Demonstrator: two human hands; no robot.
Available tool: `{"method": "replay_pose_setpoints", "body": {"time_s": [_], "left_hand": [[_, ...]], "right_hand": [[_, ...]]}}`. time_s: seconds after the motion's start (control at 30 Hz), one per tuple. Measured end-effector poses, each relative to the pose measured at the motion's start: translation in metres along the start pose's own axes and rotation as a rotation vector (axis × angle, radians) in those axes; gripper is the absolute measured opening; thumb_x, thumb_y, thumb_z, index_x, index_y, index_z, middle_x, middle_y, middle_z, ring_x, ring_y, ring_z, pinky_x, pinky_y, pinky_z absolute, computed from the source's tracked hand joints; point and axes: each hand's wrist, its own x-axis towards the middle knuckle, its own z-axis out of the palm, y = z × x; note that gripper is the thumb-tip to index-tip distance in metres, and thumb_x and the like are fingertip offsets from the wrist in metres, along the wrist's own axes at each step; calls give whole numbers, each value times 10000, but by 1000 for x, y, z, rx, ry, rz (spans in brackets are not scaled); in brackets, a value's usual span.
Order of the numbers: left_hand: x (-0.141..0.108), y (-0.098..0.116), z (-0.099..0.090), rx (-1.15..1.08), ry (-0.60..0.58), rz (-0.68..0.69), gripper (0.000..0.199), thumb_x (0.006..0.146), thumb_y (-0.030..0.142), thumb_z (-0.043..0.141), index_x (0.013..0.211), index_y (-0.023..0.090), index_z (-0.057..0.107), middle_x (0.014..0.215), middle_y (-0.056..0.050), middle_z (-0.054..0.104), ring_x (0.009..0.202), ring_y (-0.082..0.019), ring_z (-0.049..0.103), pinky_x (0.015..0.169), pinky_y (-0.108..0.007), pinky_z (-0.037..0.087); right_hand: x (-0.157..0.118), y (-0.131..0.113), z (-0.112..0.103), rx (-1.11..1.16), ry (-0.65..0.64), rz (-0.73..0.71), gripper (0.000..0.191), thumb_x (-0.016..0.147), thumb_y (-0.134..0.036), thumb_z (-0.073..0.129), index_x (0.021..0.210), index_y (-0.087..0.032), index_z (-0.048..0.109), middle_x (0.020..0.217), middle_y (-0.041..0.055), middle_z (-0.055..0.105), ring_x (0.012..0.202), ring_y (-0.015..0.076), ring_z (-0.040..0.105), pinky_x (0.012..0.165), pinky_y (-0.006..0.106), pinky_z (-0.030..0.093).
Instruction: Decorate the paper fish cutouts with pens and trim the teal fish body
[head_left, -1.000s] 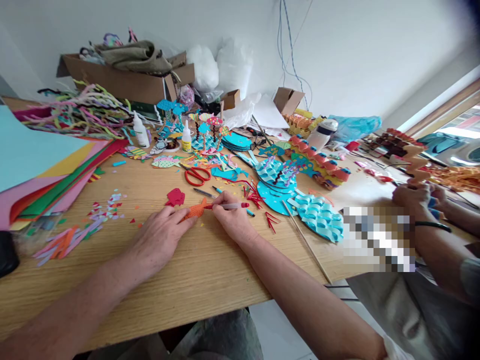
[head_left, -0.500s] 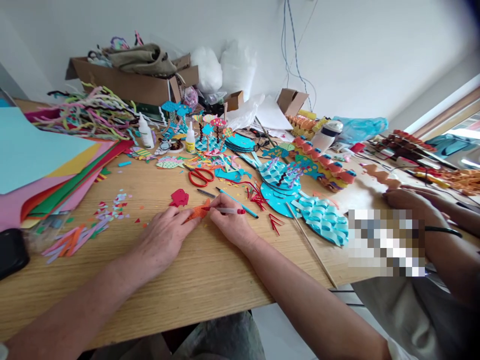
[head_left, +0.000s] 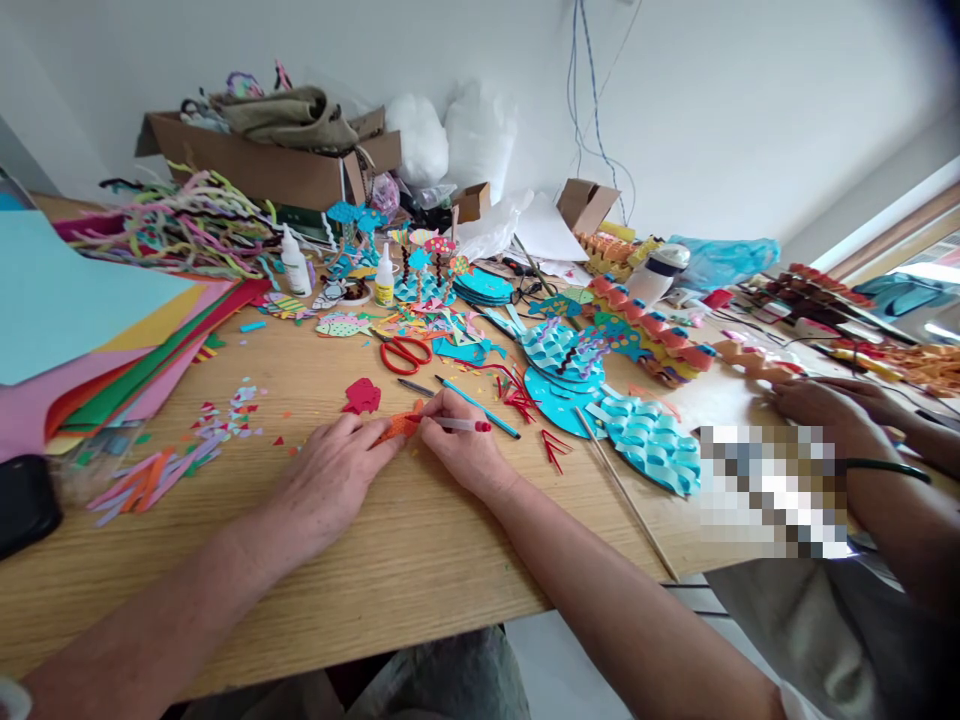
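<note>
Nearest me, the bare wood of the bench, the person's forearms crossing it. Left hand: palm down, fingertips on an orange paper cutout lying on the bench between the two hands; whether it pinches or merely presses, I cannot tell. Right hand: grasping a red pen, tip directed at the cutout's right end; contact too small to make out. To the right, a thin wooden stick lies aslant, one end by a blue woven paper piece. On the left, paper strips in a loose heap.

Just beyond the hands: red paper pieces, a dark pen and a blue pen. Next, red-handled scissors.

Farther back: two glue bottles, one white, one yellow-labelled, both upright. Against the wall, a cardboard box piled with cloth.
</note>
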Motion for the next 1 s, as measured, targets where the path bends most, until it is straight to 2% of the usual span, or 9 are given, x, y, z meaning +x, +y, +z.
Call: {"method": "replay_pose_setpoints", "body": {"time_s": [0.53, 0.77, 1.0], "left_hand": [[0, -1, 1, 5, 23, 8, 455, 846, 48, 353, 1232, 219, 521, 1171, -85, 553, 983, -236, 480, 843, -394, 430], [0, 0, -2, -18, 17, 9, 440, 862, 70, 358, 1245, 228, 509, 1191, -74, 551, 986, -226, 486, 843, -383, 436], [0, 1, -2, -6, 13, 6, 438, 857, 60, 374, 1239, 221, 514, 1178, -75, 555, 976, -226, 485, 846, -380, 431]], "right_hand": [[-3, -5, -1, -63, -16, -37, 49, 659, -158, 464, 638, -200, 450, 532, -68, 447, 477, 82, 401, 472, 205, 332], [-3, -8, -4, -40, 5, 19, 52, 664, -159, 462, 635, -202, 462, 536, -62, 471, 477, 86, 407, 455, 204, 321], [-3, -7, -3, -47, -3, 10, 43, 664, -172, 467, 633, -203, 461, 531, -60, 472, 471, 89, 407, 461, 211, 322]]}}
